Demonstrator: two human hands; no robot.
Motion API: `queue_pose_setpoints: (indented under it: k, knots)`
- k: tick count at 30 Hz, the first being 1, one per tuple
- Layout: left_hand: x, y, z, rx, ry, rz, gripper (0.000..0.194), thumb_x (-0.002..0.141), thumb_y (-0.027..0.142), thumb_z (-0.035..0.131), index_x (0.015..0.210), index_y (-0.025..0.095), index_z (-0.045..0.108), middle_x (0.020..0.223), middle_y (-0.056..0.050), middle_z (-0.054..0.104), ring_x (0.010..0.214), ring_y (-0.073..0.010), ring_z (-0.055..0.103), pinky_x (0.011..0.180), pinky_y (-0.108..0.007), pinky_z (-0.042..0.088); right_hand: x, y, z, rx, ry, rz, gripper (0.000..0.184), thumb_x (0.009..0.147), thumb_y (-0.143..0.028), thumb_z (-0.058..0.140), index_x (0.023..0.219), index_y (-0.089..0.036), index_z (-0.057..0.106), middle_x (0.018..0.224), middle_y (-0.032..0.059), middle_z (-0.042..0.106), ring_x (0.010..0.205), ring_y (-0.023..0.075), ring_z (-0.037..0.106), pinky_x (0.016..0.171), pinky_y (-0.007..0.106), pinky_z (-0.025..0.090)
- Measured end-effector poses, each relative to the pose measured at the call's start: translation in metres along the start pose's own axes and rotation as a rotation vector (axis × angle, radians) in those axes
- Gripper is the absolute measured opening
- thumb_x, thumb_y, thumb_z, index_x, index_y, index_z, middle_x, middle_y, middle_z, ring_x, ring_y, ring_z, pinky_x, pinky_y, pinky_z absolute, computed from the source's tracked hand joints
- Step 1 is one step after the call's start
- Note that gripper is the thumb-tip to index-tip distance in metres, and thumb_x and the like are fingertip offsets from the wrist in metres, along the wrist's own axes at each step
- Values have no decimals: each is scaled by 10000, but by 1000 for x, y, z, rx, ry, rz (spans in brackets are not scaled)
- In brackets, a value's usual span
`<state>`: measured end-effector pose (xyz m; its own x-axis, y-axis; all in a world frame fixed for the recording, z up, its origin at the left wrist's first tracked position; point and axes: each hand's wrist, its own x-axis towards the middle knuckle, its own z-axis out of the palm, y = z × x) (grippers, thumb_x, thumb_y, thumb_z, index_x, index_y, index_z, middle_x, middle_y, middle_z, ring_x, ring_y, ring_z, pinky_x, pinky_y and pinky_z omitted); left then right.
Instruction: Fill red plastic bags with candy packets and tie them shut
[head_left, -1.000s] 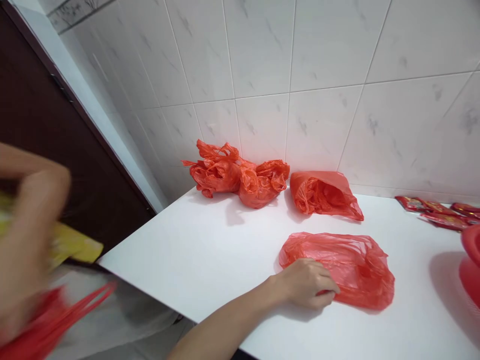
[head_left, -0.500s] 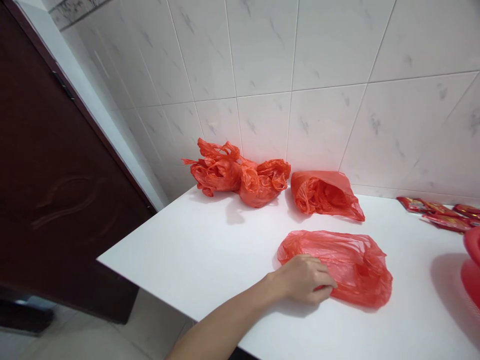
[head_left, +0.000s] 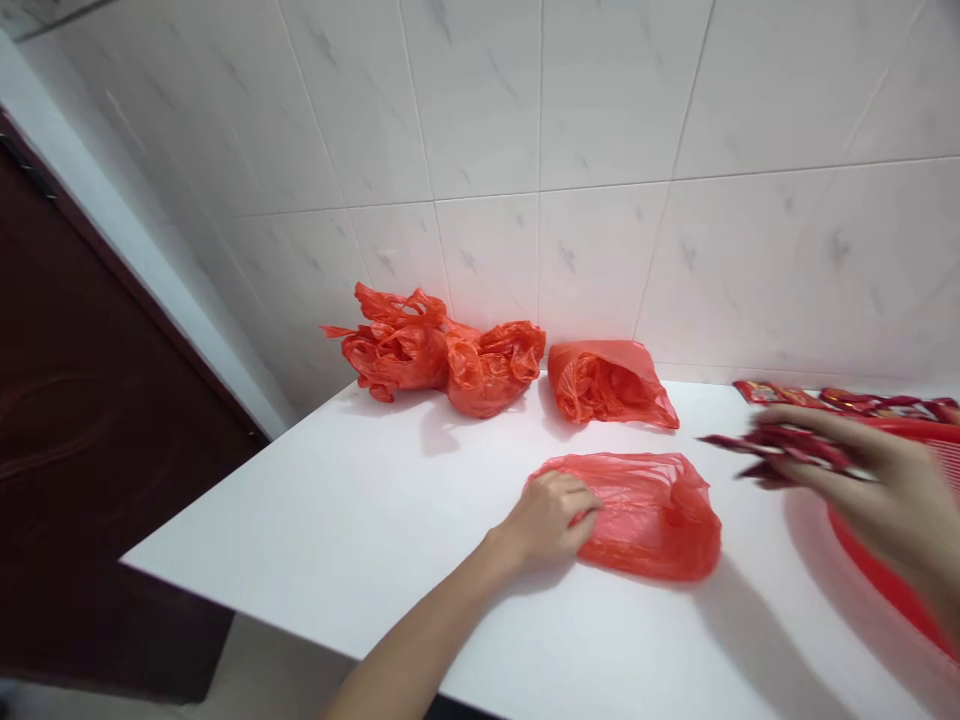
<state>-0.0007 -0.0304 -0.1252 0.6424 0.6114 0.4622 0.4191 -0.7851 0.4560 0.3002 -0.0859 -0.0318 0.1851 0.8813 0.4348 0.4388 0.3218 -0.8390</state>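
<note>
Left hand lies on the near-left edge of a flattened red plastic bag, fingers curled over the film; whether they pinch it or only press, I cannot tell. The forearm comes in low over the near edge of the white table top.

Right hand is off to the right of the bag, blurred and cut by the frame edge, fingers closed on a bunch of dark red packets. The packet tips point toward the bag, with a short stretch of white surface between them and it. The hands are well apart, the bag's right side lying between them.

Beyond the bag, toward the wall, sits a folded red bag, close to the tile wall. Left of that, and farther from the flattened bag, two bunched red bags touch each other against the wall. A narrow band of white surface separates the flattened bag from the folded one.

Right of the flattened bag, a red plastic basket runs out of frame under the right hand, its rim near the table's right side. A row of red packets lies along the wall beyond it. A dark brown door stands past the table's left edge, well left of the bag.
</note>
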Motion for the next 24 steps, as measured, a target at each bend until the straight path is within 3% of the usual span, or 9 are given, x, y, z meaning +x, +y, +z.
queue_pose_setpoints:
  k: [3, 6, 9, 13, 16, 21, 24]
  knots:
    - [6, -10, -5, 27, 133, -55, 234, 908, 146, 527, 941, 198, 752, 1020, -71, 740, 955, -214, 672, 920, -392, 519, 11, -3, 51, 229, -198, 185, 340, 636, -389, 781, 937, -242, 722, 878, 60, 725, 647, 259, 722, 584, 400, 617]
    - [9, -19, -10, 85, 226, -128, 235, 886, 134, 544, 943, 209, 758, 1134, -90, 697, 1080, -240, 650, 979, -421, 519, 12, 2, 94, 338, -316, 273, 341, 628, -311, 680, 954, -211, 667, 838, 36, 701, 699, 258, 732, 599, 364, 632]
    - [10, -26, -16, 137, 268, -216, 236, 861, 120, 570, 956, 216, 763, 1206, -93, 658, 1154, -258, 625, 1034, -447, 507, 7, 13, 119, 330, -370, 264, 328, 663, -302, 629, 978, -214, 655, 987, 50, 700, 806, 260, 733, 638, 365, 644]
    - [10, -32, -20, 181, 259, -353, 292, 842, 115, 588, 1054, 215, 762, 1358, -115, 572, 1296, -292, 551, 1119, -477, 452, 2, 29, 131, 188, -427, 92, 393, 731, -261, 574, 1111, -240, 673, 1139, 61, 708, 1071, 285, 679, 815, 397, 624]
    - [9, -34, -20, 187, 207, -424, 313, 840, 117, 592, 1086, 218, 759, 1367, -117, 560, 1321, -298, 533, 1134, -475, 438, 0, 38, 133, 80, -444, -15, 382, 809, -237, 544, 1168, -265, 669, 1230, 58, 702, 1168, 287, 639, 925, 425, 572]
    - [9, -32, -17, 151, 109, -497, 301, 848, 158, 610, 1116, 197, 741, 1338, -123, 570, 1274, -281, 566, 1122, -423, 450, 0, 50, 138, 68, -460, -44, 362, 923, -313, 493, 1257, -280, 629, 1323, 67, 657, 1202, 279, 619, 959, 449, 552]
    - [8, -31, -16, 167, 65, -539, 315, 840, 181, 624, 1138, 198, 725, 1342, -137, 568, 1282, -303, 552, 1115, -448, 442, 0, 56, 140, 96, -477, -50, 410, 937, -317, 481, 1332, -277, 586, 1379, 64, 621, 1269, 268, 580, 1035, 453, 518]
